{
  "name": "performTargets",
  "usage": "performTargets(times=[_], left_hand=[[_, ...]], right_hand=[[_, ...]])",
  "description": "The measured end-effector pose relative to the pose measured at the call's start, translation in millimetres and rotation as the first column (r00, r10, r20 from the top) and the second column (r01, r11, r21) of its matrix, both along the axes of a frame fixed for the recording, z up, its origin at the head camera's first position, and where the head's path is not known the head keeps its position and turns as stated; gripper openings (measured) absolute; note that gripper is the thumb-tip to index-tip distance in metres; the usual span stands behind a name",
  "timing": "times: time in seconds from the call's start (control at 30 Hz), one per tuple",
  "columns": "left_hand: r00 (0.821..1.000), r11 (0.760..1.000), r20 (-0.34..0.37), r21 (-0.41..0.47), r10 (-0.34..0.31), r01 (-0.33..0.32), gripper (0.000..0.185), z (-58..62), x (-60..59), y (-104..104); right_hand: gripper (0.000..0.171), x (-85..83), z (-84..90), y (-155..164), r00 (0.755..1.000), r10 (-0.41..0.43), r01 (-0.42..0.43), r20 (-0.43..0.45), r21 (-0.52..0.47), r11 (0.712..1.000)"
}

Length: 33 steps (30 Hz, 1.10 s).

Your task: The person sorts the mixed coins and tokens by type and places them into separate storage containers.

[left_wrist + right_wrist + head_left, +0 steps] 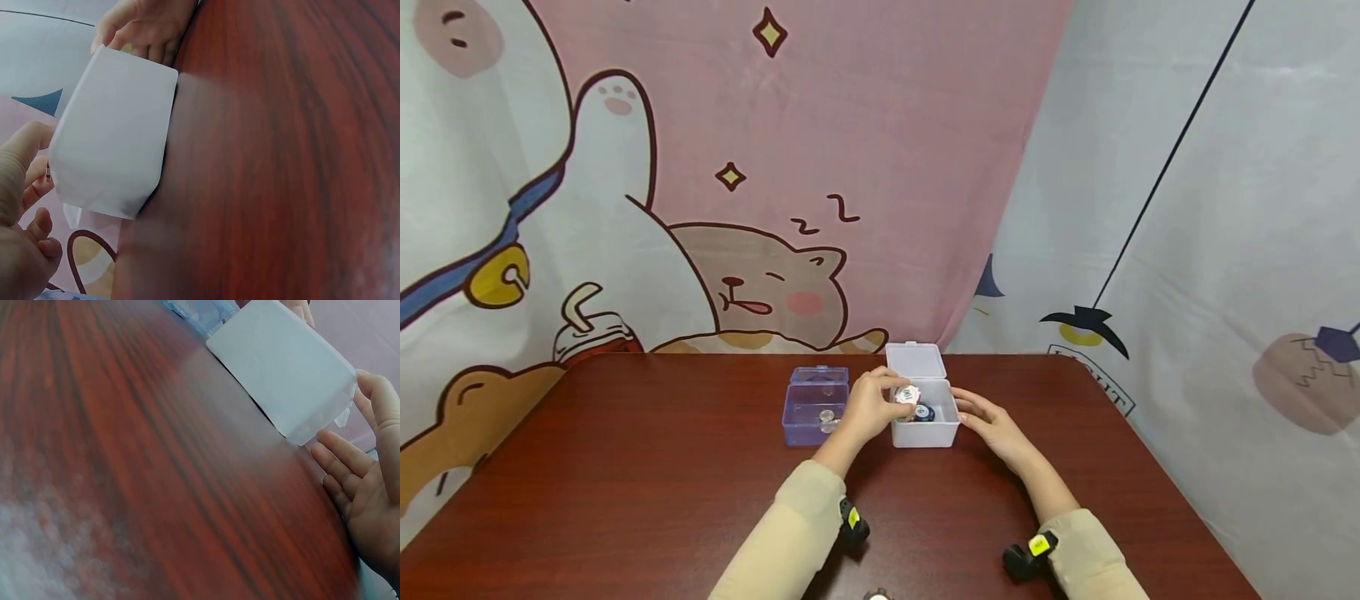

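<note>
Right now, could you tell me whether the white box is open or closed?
Open. The white box has its lid tipped up behind it, and the left hand holds a round chip over its open top.

blue box, table, cartoon curtain

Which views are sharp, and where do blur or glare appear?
Head view: evenly lit and sharp, edges bowed by the wide lens. Left wrist view: white box clear, left hand soft, table smeared. Right wrist view: tabletop blurred, pale glare at lower left.
</note>
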<state>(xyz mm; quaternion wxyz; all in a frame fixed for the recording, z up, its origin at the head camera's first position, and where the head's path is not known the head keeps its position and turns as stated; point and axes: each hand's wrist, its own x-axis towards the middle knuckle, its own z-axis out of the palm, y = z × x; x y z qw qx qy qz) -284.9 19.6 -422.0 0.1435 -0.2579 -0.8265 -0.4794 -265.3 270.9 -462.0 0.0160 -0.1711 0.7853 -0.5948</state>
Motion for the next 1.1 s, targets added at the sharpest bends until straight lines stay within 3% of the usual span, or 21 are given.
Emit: performTargets(times=[0.2, 0.5, 0.8, 1.03, 1.1], left_hand=[[0.998, 0.999, 0.044, -0.006, 0.045, -0.044, 0.036, -5.9, -1.9, 6], [0.991, 0.996, 0.112, 0.044, 0.072, -0.078, 0.035, -12.7, -4.5, 10], [0.994, 0.997, 0.094, 0.03, 0.064, -0.067, 0.035, -12.2, -3.7, 11], [0.994, 0.998, 0.086, -0.007, 0.069, -0.069, 0.034, -11.6, -2.7, 10], [0.993, 0.998, 0.1, -0.011, 0.067, -0.067, 0.036, -11.1, -2.2, 9]], right_hand=[[0.047, 10.2, 13.6, -5, 1.0, 0.019, -0.019, -0.005, 0.007, 1.0], [0.047, -2.3, -6.3, 1, 1.0, 0.004, -0.004, -0.018, 0.008, 1.0], [0.047, -3.9, -6.3, 2, 1.0, 0.002, -0.002, -0.024, 0.0, 1.0], [0.047, 13.8, 21.1, -9, 1.0, 0.015, -0.015, -0.002, 0.013, 1.0], [0.047, 14.1, 21.7, -9, 1.0, 0.016, -0.016, -0.002, 0.017, 1.0]])
